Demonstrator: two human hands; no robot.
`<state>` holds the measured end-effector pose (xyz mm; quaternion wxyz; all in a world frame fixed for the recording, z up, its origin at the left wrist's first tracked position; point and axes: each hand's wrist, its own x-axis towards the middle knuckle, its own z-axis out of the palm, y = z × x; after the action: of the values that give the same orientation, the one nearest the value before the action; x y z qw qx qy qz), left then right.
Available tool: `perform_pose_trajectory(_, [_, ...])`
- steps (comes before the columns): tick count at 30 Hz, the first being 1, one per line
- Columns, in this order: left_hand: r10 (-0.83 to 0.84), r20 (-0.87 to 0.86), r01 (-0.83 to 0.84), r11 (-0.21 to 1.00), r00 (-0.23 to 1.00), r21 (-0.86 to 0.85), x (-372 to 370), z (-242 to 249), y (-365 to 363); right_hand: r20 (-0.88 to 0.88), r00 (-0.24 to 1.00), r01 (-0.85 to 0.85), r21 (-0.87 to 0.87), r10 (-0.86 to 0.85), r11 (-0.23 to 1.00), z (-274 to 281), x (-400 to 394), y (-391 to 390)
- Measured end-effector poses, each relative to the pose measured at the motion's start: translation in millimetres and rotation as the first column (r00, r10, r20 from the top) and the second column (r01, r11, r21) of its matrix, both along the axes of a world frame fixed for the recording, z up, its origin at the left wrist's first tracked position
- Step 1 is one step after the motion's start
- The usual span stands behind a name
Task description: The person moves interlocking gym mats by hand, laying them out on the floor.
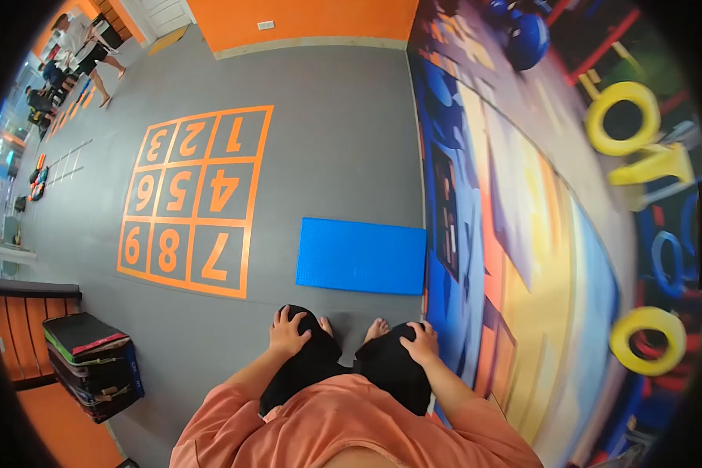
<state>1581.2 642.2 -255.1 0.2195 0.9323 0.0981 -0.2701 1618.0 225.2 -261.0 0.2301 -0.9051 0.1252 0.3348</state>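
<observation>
My left hand rests on my left knee, its fingers spread over the black trousers. On the other knee lies my right hand, fingers likewise apart, holding nothing. Both bare feet show between the knees on the grey floor. Just ahead of them a blue mat lies flat, its right end close to the painted wall. Beyond my left hand, an orange number grid marked 1 to 9 is on the floor, its digits upside down from here.
A mural wall runs along the right side. Stacked black bags stand at the lower left, near an orange slatted unit. At the far left a person walks, with others seated behind. An orange wall closes the back.
</observation>
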Motion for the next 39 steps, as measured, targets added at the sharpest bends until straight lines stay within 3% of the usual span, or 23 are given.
perform_pose_trajectory(2, [0.06,0.207,-0.065,0.998,0.976,0.02,25.5,-19.6,-3.1,0.263,0.963,-0.083,0.066,0.063,0.994,-33.2,23.7,-10.3])
perform_pose_trajectory(8, [0.061,0.411,-0.048,0.998,0.91,-0.041,51.8,-102.0,4.2,0.49,0.848,-0.143,-0.158,0.203,0.977,-85.7,88.2,35.2])
perform_pose_trajectory(12, [0.07,0.516,-0.028,0.996,0.854,-0.089,59.7,-136.3,6.4,0.594,0.776,-0.138,-0.172,0.214,0.975,-120.1,99.4,45.3])
perform_pose_trajectory(15, [0.073,0.594,-0.029,0.996,0.801,-0.084,70.5,-131.8,5.8,0.621,0.755,-0.111,-0.195,0.21,0.975,-121.7,105.3,33.3])
perform_pose_trajectory(17, [0.08,0.526,-0.011,0.991,0.847,-0.133,89.2,-129.0,23.5,0.532,0.779,-0.203,-0.286,0.331,0.936,-109.6,125.2,8.9])
perform_pose_trajectory(19, [0.252,0.537,-0.036,0.925,0.805,-0.379,128.8,-165.7,76.4,0.489,0.849,-0.293,0.117,0.202,0.949,-135.0,180.8,-60.2])
perform_pose_trajectory(21, [0.249,0.615,-0.061,0.949,0.749,-0.309,177.0,-175.4,128.8,0.427,0.902,-0.176,0.234,0.061,0.956,-80.0,210.2,-63.5])
perform_pose_trajectory(22, [0.285,0.608,-0.165,0.955,0.742,-0.246,190.3,-180.3,144.6,0.455,0.89,-0.146,0.338,-0.025,0.93,-79.0,218.5,-67.9])
perform_pose_trajectory(24, [0.37,0.537,-0.307,0.929,0.758,-0.206,204.4,-210.0,167.3,0.389,0.888,-0.047,0.61,-0.247,0.791,-112.7,240.2,-87.5])
perform_pose_trajectory(25, [0.412,0.473,-0.345,0.911,0.779,-0.226,205.5,-242.3,176.7,0.308,0.884,0.072,0.654,-0.352,0.753,-127.9,242.7,-89.1])
perform_pose_trajectory(27, [0.558,0.13,-0.463,0.779,0.82,-0.421,197.1,-348.0,190.1,0.156,0.845,0.294,0.663,-0.511,0.688,-165.9,227.9,-85.5])
perform_pose_trajectory(29, [0.607,-0.166,-0.624,0.709,0.778,-0.329,164.8,-364.7,151.1,0.008,0.804,0.499,0.536,-0.595,0.681,-237.2,209.1,-93.1])
perform_pose_trajectory(30, [0.541,-0.324,-0.629,0.702,0.776,-0.335,155.1,-431.1,162.4,0.002,0.798,0.508,0.535,-0.603,0.675,-310.5,215.0,-126.5])
perform_pose_trajectory(31, [0.233,-0.435,-0.445,0.751,0.869,-0.487,145.1,-474.9,172.9,-0.438,0.683,0.729,0.452,-0.584,0.514,-390.8,195.1,-146.4])
perform_pose_trajectory(32, [0.378,-0.381,-0.507,0.795,0.844,-0.334,132.3,-519.9,161.8,-0.694,0.502,0.862,0.351,-0.516,0.366,-433.5,174.3,-152.0])
perform_pose_trajectory(33, [0.377,-0.387,-0.509,0.794,0.841,-0.334,136.2,-529.0,156.9,-0.879,0.28,0.951,0.198,-0.386,0.24,-458.3,165.8,-157.6])
perform_pose_trajectory(34, [0.422,-0.369,-0.544,0.762,0.828,-0.35,138.3,-530.7,151.0,-0.88,0.274,0.952,0.19,-0.388,0.241,-453.4,160.7,-152.6])
perform_pose_trajectory(37, [0.554,-0.338,-0.649,0.655,0.761,-0.386,119.4,-520.8,129.3,-0.578,0.596,0.783,0.268,-0.557,0.561,-420.4,145.5,-116.4])
perform_pose_trajectory(39, [0.633,-0.325,-0.708,0.579,0.703,-0.404,105.6,-501.9,111.2,-0.325,0.772,0.623,0.221,-0.546,0.75,-399.5,137.9,-97.6])
